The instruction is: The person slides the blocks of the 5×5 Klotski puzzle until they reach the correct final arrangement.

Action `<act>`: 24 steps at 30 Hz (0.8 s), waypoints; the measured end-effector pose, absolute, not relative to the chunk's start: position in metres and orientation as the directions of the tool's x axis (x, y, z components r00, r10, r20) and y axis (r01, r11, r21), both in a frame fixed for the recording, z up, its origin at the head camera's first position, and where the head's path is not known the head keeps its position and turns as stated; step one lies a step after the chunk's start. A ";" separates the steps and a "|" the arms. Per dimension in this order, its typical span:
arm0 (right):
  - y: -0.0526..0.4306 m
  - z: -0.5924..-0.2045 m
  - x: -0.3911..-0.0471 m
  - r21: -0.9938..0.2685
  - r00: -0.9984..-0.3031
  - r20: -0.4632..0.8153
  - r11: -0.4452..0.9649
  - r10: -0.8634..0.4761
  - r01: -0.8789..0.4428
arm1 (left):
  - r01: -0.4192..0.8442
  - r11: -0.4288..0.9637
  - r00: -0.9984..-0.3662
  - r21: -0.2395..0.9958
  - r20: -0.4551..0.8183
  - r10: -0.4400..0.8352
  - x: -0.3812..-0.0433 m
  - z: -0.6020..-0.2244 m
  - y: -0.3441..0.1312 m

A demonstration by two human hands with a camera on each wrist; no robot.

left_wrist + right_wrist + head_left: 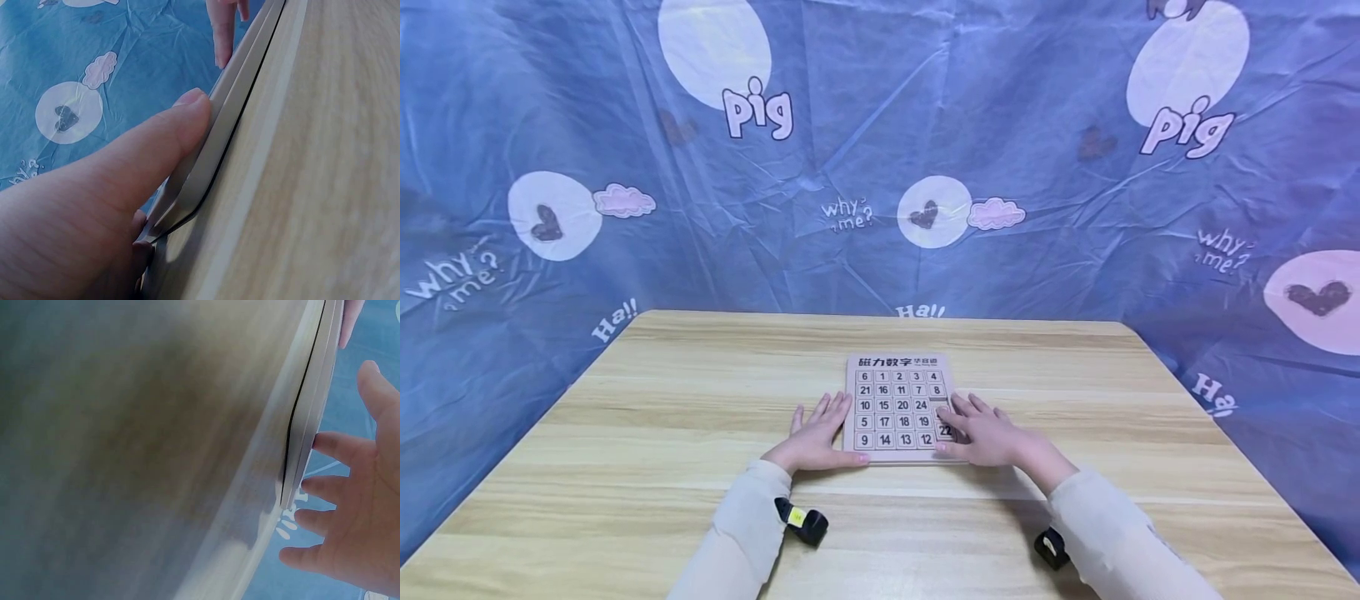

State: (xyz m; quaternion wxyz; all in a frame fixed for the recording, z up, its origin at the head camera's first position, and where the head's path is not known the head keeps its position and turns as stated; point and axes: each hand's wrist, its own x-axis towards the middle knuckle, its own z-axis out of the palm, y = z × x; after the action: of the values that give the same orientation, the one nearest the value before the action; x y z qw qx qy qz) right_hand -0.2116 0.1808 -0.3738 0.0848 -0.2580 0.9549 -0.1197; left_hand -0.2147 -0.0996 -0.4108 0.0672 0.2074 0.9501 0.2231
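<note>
Board point(898, 456) lies flat on the table point(662, 467), long axis running front to back, between left hand point(816, 443) and right hand point(987, 437). The right is nearer the gap point(938, 399) under tile 8 point(936, 390) — fingers spread, gripping nothing, tile 22 point(945, 431) showing between finger and thumb. The left, also spread, flanks it, thumb on the near corner.

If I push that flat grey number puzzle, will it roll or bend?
The rectangular, grey, plastic-looking number puzzle probably won't roll or tip, since it lies flat on the pale wood-grain table. Its straight edges suggest it's stiff, not bendy.
</note>
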 end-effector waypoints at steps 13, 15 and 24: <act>0.181 -0.372 -0.200 -0.256 -0.835 -0.081 0.821 -0.543 -0.509 | 0.367 0.812 -0.905 0.454 -0.027 0.424 -0.214 -0.411 -0.100; 0.182 -0.372 -0.199 -0.254 -0.833 -0.079 0.819 -0.548 -0.514 | 0.369 0.811 -0.905 0.454 -0.026 0.426 -0.214 -0.411 -0.100; 0.182 -0.372 -0.200 -0.250 -0.830 -0.081 0.817 -0.552 -0.520 | 0.378 0.811 -0.902 0.447 -0.019 0.431 -0.214 -0.411 -0.100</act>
State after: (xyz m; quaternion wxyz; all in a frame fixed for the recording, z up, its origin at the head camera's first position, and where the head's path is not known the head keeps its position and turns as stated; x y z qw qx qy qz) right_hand -0.1995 0.1819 -0.3724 0.0749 -0.2821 0.9502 -0.1091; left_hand -0.2144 -0.0999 -0.4109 0.0596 0.2129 0.9497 0.2217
